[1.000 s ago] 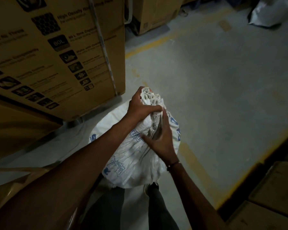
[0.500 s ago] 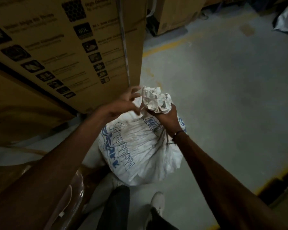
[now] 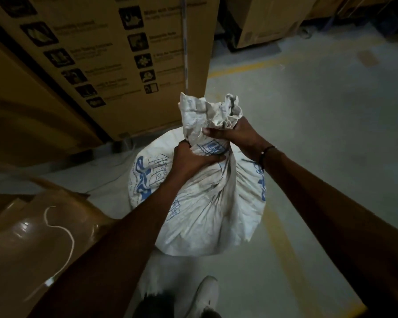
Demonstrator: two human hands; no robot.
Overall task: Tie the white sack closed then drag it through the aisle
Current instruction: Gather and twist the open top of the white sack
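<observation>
Both hands choke the white sack (image 3: 200, 203) neck mid-frame: left hand (image 3: 189, 158) lower, right hand (image 3: 234, 136) above. Big cardboard box (image 3: 115, 65) crowds upper left; bare floor (image 3: 319, 115) opens right.

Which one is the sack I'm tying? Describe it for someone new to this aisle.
Start at the tall printed carton on the left. On the floor at its corner sits the white sack, both hands gripping its bunched neck. Blue printing and white woven cloth set it apart from the brown boxes.
</observation>
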